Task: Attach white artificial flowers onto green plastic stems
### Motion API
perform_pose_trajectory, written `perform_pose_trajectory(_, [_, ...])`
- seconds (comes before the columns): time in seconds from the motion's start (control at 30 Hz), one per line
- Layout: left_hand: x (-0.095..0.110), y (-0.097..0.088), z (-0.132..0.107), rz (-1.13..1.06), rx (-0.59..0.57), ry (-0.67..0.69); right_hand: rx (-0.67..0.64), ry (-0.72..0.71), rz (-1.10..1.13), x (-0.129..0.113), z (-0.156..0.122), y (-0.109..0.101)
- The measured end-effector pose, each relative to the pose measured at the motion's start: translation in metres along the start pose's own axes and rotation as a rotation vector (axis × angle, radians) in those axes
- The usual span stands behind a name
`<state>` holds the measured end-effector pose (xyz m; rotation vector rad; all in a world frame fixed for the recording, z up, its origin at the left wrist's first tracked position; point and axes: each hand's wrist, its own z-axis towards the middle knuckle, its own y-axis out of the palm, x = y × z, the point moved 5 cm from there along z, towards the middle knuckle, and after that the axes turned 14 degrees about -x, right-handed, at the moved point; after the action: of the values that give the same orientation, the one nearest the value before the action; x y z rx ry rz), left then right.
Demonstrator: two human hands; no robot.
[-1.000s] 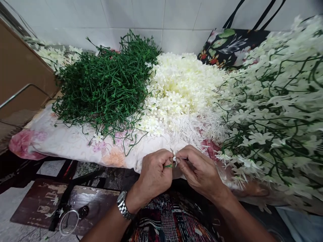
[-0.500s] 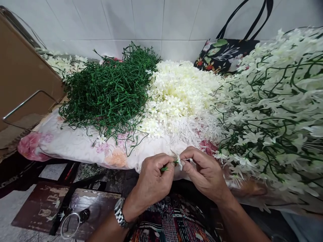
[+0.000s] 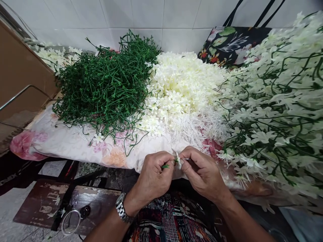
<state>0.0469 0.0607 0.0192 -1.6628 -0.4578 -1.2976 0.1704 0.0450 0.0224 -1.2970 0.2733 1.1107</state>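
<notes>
Close together at the front edge of the cloth-covered surface, both my hands pinch parts of one artificial flower. A green plastic stem (image 3: pixel 165 166) is held between the thumb and fingers of my left hand (image 3: pixel 156 174), its end poking out below the thumb. My right hand (image 3: pixel 202 171) grips a white flower (image 3: pixel 178 162) from the other side, and a thin white strand (image 3: pixel 186 159) sticks out past its fingertips. The petals sit against the stem's tip between the two hands. How far the parts are joined is hidden by the fingers.
Behind my hands lie a heap of green stems (image 3: pixel 103 84), a pile of white blossoms (image 3: pixel 181 84) and white stamens (image 3: pixel 188 129). Stemmed white flowers (image 3: pixel 272 117) are massed at right. A cardboard box (image 3: pixel 22 64) stands left, a floral bag (image 3: pixel 234 45) at the wall.
The white flower between my fingertips has turned a little and sits closer to the stem. My hands stay in nearly the same place, while the camera view has shifted slightly.
</notes>
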Motion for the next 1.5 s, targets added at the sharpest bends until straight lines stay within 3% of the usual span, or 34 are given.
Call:
perform_pose_trajectory(0.33, [0.000,-0.003,-0.005,0.008,0.011,0.002,0.039,-0.061,-0.101,-0.005,-0.003,0.002])
perform_pose_trajectory(0.6, [-0.004,-0.021,-0.015,0.091,0.276,0.040,-0.003,-0.105,-0.246,-0.012,-0.010,-0.010])
perform_pose_trajectory(0.7, [-0.003,-0.023,-0.014,0.196,0.262,0.087,0.084,-0.036,-0.319,-0.009,-0.003,-0.018])
perform_pose_trajectory(0.83, [-0.001,-0.023,-0.013,0.278,0.172,0.114,-0.049,0.045,-0.572,-0.004,0.012,-0.001])
perform_pose_trajectory(0.93, [-0.003,-0.026,-0.011,0.297,0.140,0.071,-0.095,0.059,-0.655,0.000,0.015,0.010])
perform_pose_trajectory(1.07, [-0.008,-0.038,-0.004,0.376,0.218,-0.006,-0.019,-0.008,-0.628,0.002,0.013,0.011])
perform_pose_trajectory(1.2, [-0.015,-0.051,0.009,0.564,0.221,-0.150,0.052,-0.074,-0.567,0.003,0.014,0.008])
perform_pose_trajectory(1.5, [-0.018,-0.053,0.031,0.848,0.055,-0.412,0.087,-0.098,-0.508,0.002,0.015,0.007])
